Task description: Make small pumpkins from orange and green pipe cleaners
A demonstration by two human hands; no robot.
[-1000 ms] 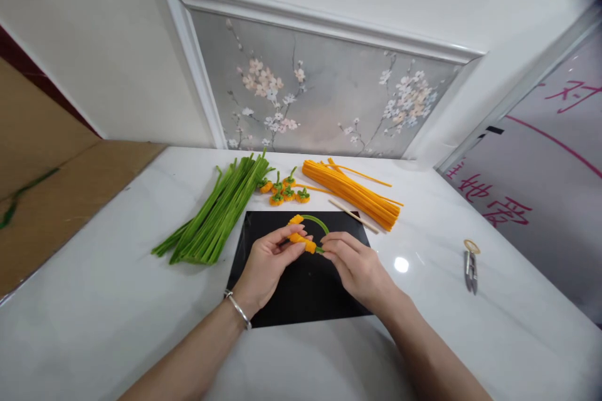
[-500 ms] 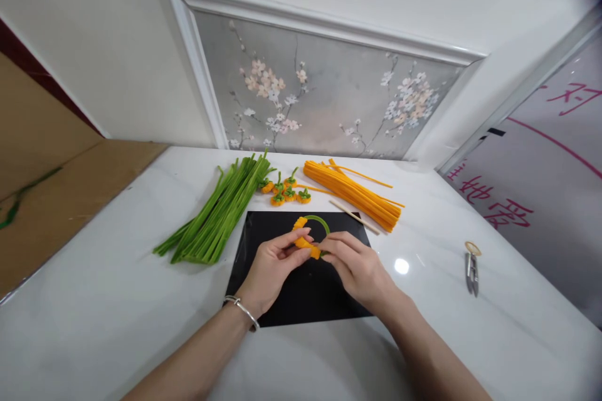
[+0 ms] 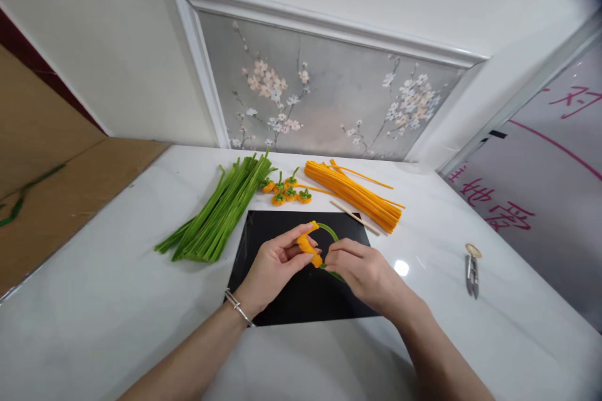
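Observation:
My left hand [image 3: 273, 266] pinches a bumpy strip of coiled orange pipe cleaner [image 3: 306, 245] between thumb and fingers. A green pipe cleaner [image 3: 330, 229] comes out of the strip's upper end and arcs over to the right. My right hand [image 3: 360, 269] is closed on the green pipe cleaner near the strip's lower end, where a green tail shows below the fingers. Both hands are above a black mat [image 3: 291, 307]. Behind it sits a cluster of small orange pipe-cleaner pieces with green tops [image 3: 291, 194].
Green pipe cleaners [image 3: 216, 219] lie bundled at the left, orange ones [image 3: 357, 197] at the back right. A thin wooden stick [image 3: 355, 218] rests by the mat's far right corner. Small metal snips [image 3: 472, 272] lie at the right. A cardboard box [image 3: 79, 194] stands far left.
The orange strip has shifted slightly right and its curve now opens more to view. My right hand has moved a little right and down, and a green tail now shows beneath it.

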